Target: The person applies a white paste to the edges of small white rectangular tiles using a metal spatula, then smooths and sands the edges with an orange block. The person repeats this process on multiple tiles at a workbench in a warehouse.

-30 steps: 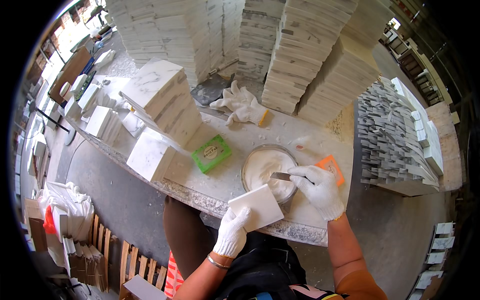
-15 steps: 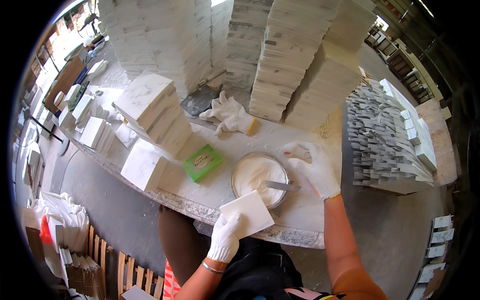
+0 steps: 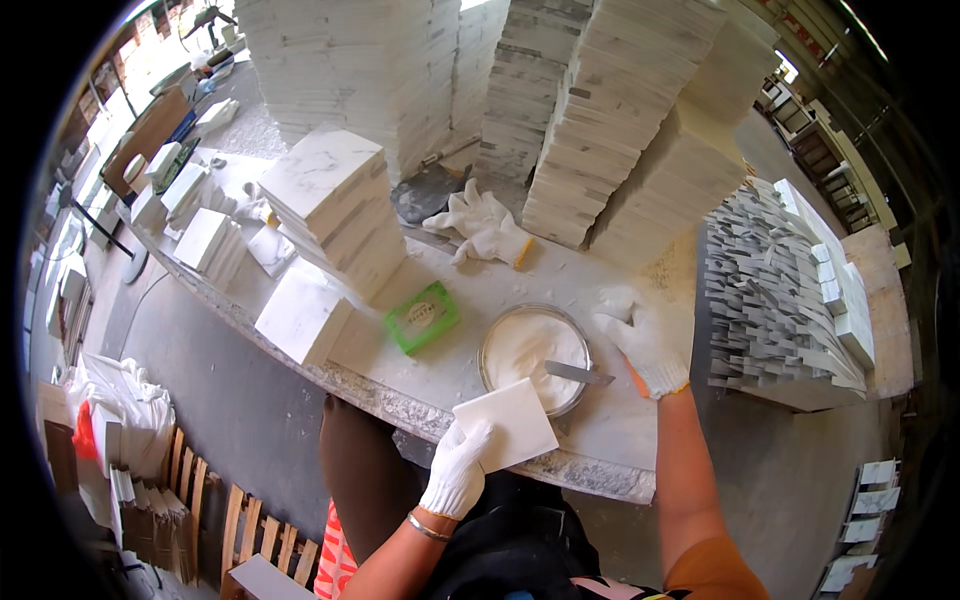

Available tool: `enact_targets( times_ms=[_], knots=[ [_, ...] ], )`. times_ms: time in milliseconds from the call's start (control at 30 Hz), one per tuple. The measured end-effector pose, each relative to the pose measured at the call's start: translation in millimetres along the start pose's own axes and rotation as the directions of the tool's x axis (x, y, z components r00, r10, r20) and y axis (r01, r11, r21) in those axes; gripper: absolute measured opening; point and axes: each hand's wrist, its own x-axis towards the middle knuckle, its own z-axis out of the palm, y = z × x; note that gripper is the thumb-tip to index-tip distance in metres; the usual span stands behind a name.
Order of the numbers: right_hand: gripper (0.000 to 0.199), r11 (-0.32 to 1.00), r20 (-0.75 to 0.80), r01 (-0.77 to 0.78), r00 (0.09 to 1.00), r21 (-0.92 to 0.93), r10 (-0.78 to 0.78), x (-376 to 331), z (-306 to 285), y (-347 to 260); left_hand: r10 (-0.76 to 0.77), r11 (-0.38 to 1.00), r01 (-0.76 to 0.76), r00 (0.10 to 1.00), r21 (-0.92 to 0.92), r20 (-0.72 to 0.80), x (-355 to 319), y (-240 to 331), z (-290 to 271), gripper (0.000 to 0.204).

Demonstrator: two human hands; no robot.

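Observation:
My left hand (image 3: 456, 470), in a white knit glove, is closed on the lower left corner of a square white stone tile (image 3: 507, 424). The tile overlaps the near rim of a round bowl (image 3: 484, 352) of creamy white paste (image 3: 530, 345). Across the bowl's right rim lies a flat metal scraper blade (image 3: 580, 373), touched by neither hand. To the right of the bowl, my gloved right hand (image 3: 645, 340) is low over the tabletop, thumb and fingers apart; nothing shows in its grasp. A green box (image 3: 422, 317) rests left of the bowl.
Tall stacks of white tiles (image 3: 630, 120) stand along the table's back, and a shorter stack (image 3: 335, 215) at left. An empty glove (image 3: 480, 228) lies by a dark slab (image 3: 430, 192). Thin grey-white strips (image 3: 770, 290) fill a stand at right. The table's front edge (image 3: 390, 415) is rough.
The view has shifted, moving the table scene slightly right in the picture. My right hand has turned and its thumb-finger gap has narrowed. The left hand still holds the tile.

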Motion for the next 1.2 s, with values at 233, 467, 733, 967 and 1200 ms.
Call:
enact_targets(
  times_ms=[233,467,733,967,1200],
  knots=[
    [0.044,1.0,0.276,-0.02,0.961,-0.001,0.02,-58,-14,-66,-0.005,1.0,0.005,1.0,0.008,0.017,3,-2,-3,0.038],
    [0.04,0.997,0.328,0.048,0.944,-0.058,-0.026,-63,-3,-71,0.006,1.0,-0.006,1.0,0.017,0.023,3,-3,-3,0.039],
    [0.04,0.964,0.324,0.172,0.941,-0.203,-0.1,-61,0,-76,-0.002,1.0,0.002,1.0,0.013,0.022,3,-4,-5,0.039],
    [0.033,0.968,0.356,0.144,0.932,-0.207,-0.062,-61,0,-80,-0.009,1.0,0.009,1.0,0.003,0.009,3,-3,-5,0.039],
    [0.032,0.953,0.346,0.183,0.934,-0.24,-0.092,-61,-1,-76,-0.011,1.0,0.011,1.0,-0.001,0.003,2,-2,-2,0.041]
  ],
)
